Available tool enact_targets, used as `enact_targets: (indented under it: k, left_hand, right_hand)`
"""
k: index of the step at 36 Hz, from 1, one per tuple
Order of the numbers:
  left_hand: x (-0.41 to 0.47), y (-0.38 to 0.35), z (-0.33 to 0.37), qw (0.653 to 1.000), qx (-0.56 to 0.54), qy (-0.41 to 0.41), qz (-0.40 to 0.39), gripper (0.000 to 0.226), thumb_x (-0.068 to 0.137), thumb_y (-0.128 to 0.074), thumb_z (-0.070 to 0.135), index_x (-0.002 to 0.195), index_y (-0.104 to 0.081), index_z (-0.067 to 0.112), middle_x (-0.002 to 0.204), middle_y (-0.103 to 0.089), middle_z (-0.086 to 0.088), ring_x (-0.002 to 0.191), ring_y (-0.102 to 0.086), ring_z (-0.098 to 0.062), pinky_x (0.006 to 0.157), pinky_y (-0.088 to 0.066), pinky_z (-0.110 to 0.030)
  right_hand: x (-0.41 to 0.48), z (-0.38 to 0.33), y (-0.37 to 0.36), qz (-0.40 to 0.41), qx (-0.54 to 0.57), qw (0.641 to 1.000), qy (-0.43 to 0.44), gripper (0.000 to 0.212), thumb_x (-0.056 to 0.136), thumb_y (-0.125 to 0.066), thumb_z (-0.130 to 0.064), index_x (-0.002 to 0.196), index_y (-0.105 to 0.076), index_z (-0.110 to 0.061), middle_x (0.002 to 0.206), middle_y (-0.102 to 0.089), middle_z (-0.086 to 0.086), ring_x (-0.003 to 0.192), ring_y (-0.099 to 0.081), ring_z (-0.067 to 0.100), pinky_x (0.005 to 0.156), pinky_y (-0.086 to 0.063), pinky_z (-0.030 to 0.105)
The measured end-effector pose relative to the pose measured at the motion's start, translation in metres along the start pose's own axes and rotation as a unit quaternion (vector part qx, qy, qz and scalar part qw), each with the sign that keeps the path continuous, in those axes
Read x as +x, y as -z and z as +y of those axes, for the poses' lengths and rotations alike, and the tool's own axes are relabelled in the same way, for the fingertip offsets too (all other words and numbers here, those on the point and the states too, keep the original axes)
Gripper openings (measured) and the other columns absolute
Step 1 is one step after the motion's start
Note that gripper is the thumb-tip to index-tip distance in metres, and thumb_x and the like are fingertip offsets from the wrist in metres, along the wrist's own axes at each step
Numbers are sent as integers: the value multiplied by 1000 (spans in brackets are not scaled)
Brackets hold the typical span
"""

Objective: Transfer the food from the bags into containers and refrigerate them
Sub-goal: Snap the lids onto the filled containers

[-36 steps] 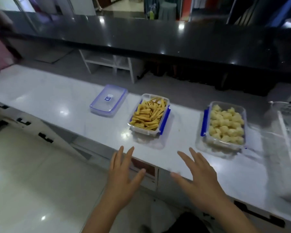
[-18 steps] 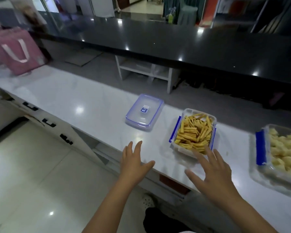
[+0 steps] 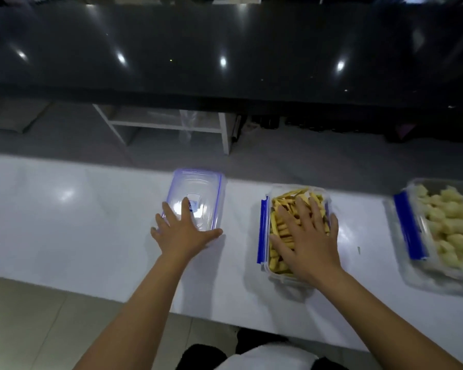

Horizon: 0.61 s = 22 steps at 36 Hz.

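Hands are both flat and spread in the head view: left hand rests on the clear lid on the white counter, right hand lies palm down over the open container of yellow sticks just beside it, second container of pale chunks sits further right, kinda blurry

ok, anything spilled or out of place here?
Only a small green scrap lies loose on the counter between the container of yellow sticks and the container of pale chunks. Nothing else looks spilled or askew.
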<state>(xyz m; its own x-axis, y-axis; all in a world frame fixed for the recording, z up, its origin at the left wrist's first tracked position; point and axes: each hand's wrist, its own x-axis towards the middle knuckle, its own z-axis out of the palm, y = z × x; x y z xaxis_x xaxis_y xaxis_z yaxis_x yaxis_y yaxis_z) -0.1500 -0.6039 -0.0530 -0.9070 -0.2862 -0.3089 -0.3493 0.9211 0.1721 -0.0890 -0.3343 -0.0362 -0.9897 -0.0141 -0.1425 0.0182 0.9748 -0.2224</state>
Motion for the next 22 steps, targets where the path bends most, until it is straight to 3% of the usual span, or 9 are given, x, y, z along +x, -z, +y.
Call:
enact_targets:
  k: [5,8,12,17,20,22]
  left_hand:
    - [9,0,0,999,23,-18,-16,124,53,-56,96,151,1,45,165,11,-3,149,-11,-41,111,-25,-60]
    - [12,2,-4,999,18,-37,-6,117,56,-59,91,150,-7,46,163,4,0,144,-20,-41,106,-32,-58]
    - [15,3,-8,998,6,-67,3,113,57,-63,85,149,-10,48,161,-1,-1,140,-24,-41,104,-32,-56]
    - [13,13,-11,994,-29,-109,1,115,59,-70,78,151,-9,47,161,-4,-3,139,-25,-40,105,-30,-55]
    - [9,25,-11,991,-66,-120,9,111,60,-71,75,151,-17,45,161,-8,-3,140,-25,-39,106,-28,-57]
    - [6,32,-12,986,-85,-139,15,108,62,-71,75,152,-19,42,161,-9,-5,142,-23,-39,108,-28,-60]
  right_hand:
    - [-5,-4,6,63,64,996,3,70,94,-28,-68,157,-14,-39,168,0,2,154,10,20,123,-3,55]
    - [-15,-7,7,83,122,989,-10,72,93,-38,-64,156,-10,-43,168,5,-2,155,6,23,123,-10,51]
    - [-36,-16,-2,96,115,989,0,79,92,-50,-57,158,-10,-38,168,8,-3,154,7,20,123,-10,48]
    - [-53,-29,4,131,116,981,-84,75,92,-43,-61,157,-18,-33,168,-2,3,152,-13,26,120,-19,43]
    - [-60,-34,6,117,161,970,-142,73,95,-48,-58,156,-12,-42,167,-2,-7,151,-13,19,114,-19,32]
    - [-65,-39,3,104,179,965,-158,73,95,-48,-58,156,-11,-42,167,-5,-8,151,-14,16,115,-22,32]
